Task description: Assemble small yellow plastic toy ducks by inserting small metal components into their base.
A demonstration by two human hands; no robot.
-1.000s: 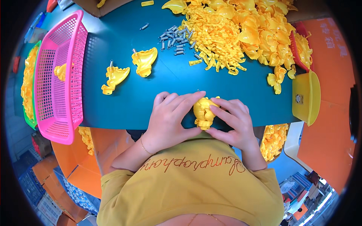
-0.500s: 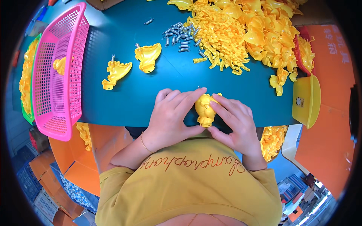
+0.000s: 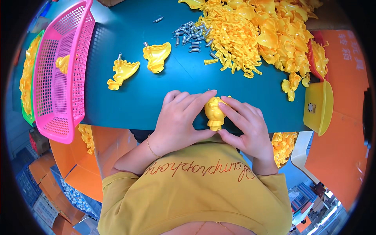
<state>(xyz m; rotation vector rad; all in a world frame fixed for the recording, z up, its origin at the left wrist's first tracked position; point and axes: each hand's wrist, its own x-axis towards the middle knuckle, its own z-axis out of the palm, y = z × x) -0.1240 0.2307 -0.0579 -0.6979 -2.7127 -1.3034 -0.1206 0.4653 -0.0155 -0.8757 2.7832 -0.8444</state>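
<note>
Between my two hands, near the table's front edge, is a small yellow plastic toy figure (image 3: 214,112). My left hand (image 3: 181,114) grips it from the left, index finger at its top and thumb at its lower end. From the right, my right hand (image 3: 245,123) closes on it, fingertips on its upper side and thumb beneath. Farther left on the table lie two yellow half shells (image 3: 156,57) (image 3: 123,73), each with a small metal spring (image 3: 119,56) standing at its upper end. Parts of the figure are hidden behind my fingers.
A pink basket (image 3: 71,98) with one yellow piece stands at the left. Several metal springs (image 3: 192,34) lie beside a heap of small yellow parts (image 3: 231,37) and yellow shells (image 3: 280,31). A yellow tub (image 3: 318,107) sits at the table's right edge, near a red basket (image 3: 314,64).
The toy figure has turned a little between my fingers, showing a rounder, smoother side. Both hands keep their hold in nearly the same place.
</note>
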